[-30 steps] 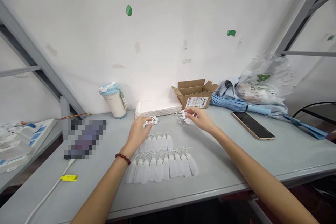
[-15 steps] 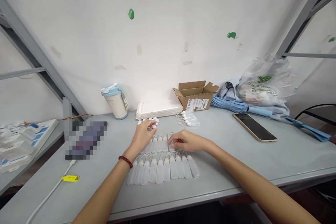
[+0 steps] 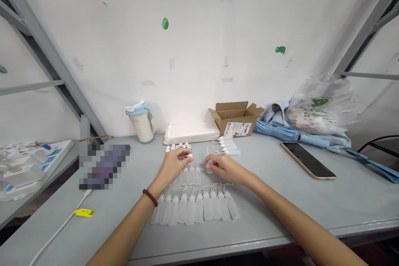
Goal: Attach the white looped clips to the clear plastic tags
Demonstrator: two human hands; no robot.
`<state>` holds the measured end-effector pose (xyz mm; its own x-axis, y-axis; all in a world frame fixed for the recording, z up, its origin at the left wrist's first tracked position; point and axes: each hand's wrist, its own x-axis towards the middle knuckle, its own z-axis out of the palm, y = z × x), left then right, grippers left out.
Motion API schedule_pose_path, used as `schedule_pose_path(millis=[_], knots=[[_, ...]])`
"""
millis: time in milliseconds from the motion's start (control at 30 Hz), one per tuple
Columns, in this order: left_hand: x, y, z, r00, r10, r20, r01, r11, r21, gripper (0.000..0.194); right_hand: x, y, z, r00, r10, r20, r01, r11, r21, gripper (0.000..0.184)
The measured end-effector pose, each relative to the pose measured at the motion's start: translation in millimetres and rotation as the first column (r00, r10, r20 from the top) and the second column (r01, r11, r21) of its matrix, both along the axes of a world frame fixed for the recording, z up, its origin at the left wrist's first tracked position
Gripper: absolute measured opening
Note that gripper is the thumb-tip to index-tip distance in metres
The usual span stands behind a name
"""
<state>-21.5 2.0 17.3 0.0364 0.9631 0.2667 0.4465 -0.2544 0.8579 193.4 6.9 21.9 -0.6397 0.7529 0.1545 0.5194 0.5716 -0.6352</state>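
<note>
My left hand [image 3: 174,165], with a dark red bead bracelet at its wrist, pinches a small white cap [image 3: 190,156] between thumb and fingers. To its right, my right hand [image 3: 225,168] is closed on a small translucent squeeze bottle [image 3: 210,167], partly hidden by the fingers, its thin tip pointing up. Beneath both hands lies a short row of similar bottles [image 3: 191,176], partly covered by my left hand. Nearer the front, a longer row of bottles [image 3: 190,208] lies side by side, thin white straps curling from their tops. Loose white caps [image 3: 178,147] are scattered behind my left hand.
Further bottles [image 3: 229,146] lie before an open cardboard box [image 3: 238,124]. White trays [image 3: 190,133] are stacked beside a cup [image 3: 141,124]. A phone [image 3: 307,161] and blue umbrella [image 3: 277,131] lie right; a pixelated device [image 3: 106,166] with a cable lies left.
My right hand has lifted a bottle slightly up and away from the short row. My left hand has drawn back from the loose caps with one cap and turned toward the bottle. The view has shifted slightly.
</note>
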Motion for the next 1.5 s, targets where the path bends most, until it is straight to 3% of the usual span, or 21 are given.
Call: schedule_pose_path(millis=[267,400,500,633,900,1133,1367,1500], knots=[[6.1,-2.2,4.9,0.981,-0.066,0.182,0.090,0.988,-0.126,0.031,-6.6,-4.9,4.1,0.975,-0.016,-0.221,0.012,1.000,-0.022,0.012],[8.9,-5.6,9.9,0.962,-0.068,0.265,0.116,0.979,-0.170,0.034,-7.8,-5.5,2.4,0.937,0.018,-0.349,-0.067,0.989,-0.130,0.007],[10.1,-8.7,13.3,0.953,-0.082,0.292,0.135,0.977,-0.166,0.033,-7.8,-6.8,2.0,0.899,0.065,-0.432,-0.178,0.958,-0.226,0.010],[10.9,-12.2,15.7,0.966,-0.136,0.218,0.167,0.978,-0.128,0.025,-7.6,-8.8,2.6,0.871,0.087,-0.483,-0.265,0.912,-0.313,0.013],[10.9,-20.8,23.3,0.952,-0.252,0.172,0.272,0.957,-0.102,0.018,-8.7,-9.4,6.7,0.865,0.026,-0.501,-0.255,0.882,-0.396,0.020],[14.1,-24.4,23.5,0.916,-0.271,0.297,0.311,0.946,-0.093,0.045,-7.1,-8.7,8.4,0.819,-0.018,-0.574,-0.346,0.782,-0.518,0.032],[18.7,-25.0,20.4,0.954,-0.148,0.261,0.199,0.963,-0.180,0.034,-8.7,-8.9,8.3,0.846,-0.063,-0.530,-0.255,0.824,-0.506,0.031],[20.7,-26.5,21.9,0.958,-0.135,0.252,0.200,0.947,-0.252,0.037,-7.8,-12.7,9.6,0.895,-0.029,-0.446,-0.175,0.896,-0.409,0.024]])
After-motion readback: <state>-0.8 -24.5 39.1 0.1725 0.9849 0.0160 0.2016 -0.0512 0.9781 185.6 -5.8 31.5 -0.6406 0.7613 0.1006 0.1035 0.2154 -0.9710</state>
